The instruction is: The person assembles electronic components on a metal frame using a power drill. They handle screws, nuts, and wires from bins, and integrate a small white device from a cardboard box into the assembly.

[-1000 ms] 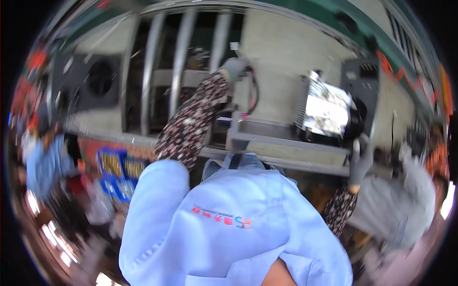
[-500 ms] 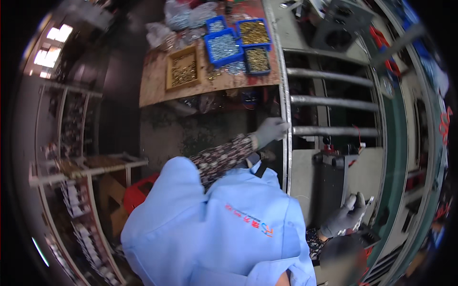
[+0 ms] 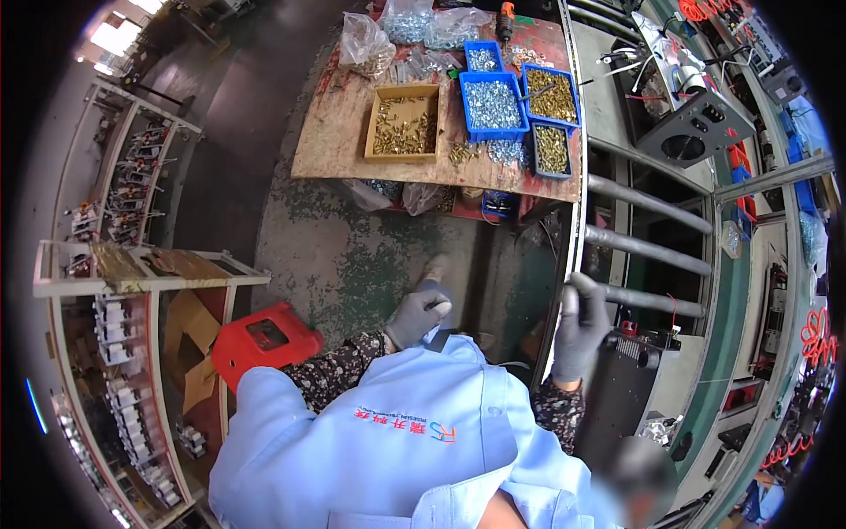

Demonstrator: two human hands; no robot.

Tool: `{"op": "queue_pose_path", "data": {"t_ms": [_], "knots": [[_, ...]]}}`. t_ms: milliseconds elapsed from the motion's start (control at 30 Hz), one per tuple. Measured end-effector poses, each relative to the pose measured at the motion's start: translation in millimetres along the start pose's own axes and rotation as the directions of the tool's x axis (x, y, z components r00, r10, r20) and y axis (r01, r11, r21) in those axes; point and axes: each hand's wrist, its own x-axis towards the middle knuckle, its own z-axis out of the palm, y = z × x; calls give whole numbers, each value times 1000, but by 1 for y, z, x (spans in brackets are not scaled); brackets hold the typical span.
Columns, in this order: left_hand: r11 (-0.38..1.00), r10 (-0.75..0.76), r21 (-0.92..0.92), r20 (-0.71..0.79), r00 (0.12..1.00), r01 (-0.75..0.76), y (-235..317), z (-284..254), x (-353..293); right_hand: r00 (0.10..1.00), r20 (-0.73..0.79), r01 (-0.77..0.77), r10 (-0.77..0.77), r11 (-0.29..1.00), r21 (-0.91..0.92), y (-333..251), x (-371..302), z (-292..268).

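My left hand (image 3: pixel 419 319), in a grey glove, hangs before my body over the floor gap with its fingers curled in. Anything inside those fingers is hidden. My right hand (image 3: pixel 580 333), also gloved, is raised beside the metal rail (image 3: pixel 577 212) at the line's edge. Its fingers point away from me and stand partly apart; no held thing shows there. Just right of it, on the line, lies a black metal case (image 3: pixel 627 379) with slots at one end. Steel rollers (image 3: pixel 648 251) run across the frame beyond that hand.
A worn wooden table (image 3: pixel 326 141) ahead carries blue bins (image 3: pixel 493 104) of screws, a brown tray (image 3: pixel 403 123) of brass-coloured parts and a power screwdriver (image 3: pixel 505 22). A grey case with a fan (image 3: pixel 692 132) stands far right. A red plastic stool (image 3: pixel 264 339) and shelving (image 3: pixel 141 282) are left.
My left hand has left the rail and drawn back toward my body. The right hand has moved from beyond the black case to the rail. My view has shifted.
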Motion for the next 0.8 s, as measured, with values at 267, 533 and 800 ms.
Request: {"op": "queue_pose_path", "data": {"t_ms": [267,533,800], "knots": [[986,-108,-117,75,991,116,-11,-92,70,923,376,-12,77,985,-172,29,15,109],[979,-153,-91,264,952,182,-16,-141,130,867,477,-28,144,970,-241,35,61,171],[999,-24,34,239,971,16,60,-125,211,858,157,-459,490,866,-197,134,136,117]]}}
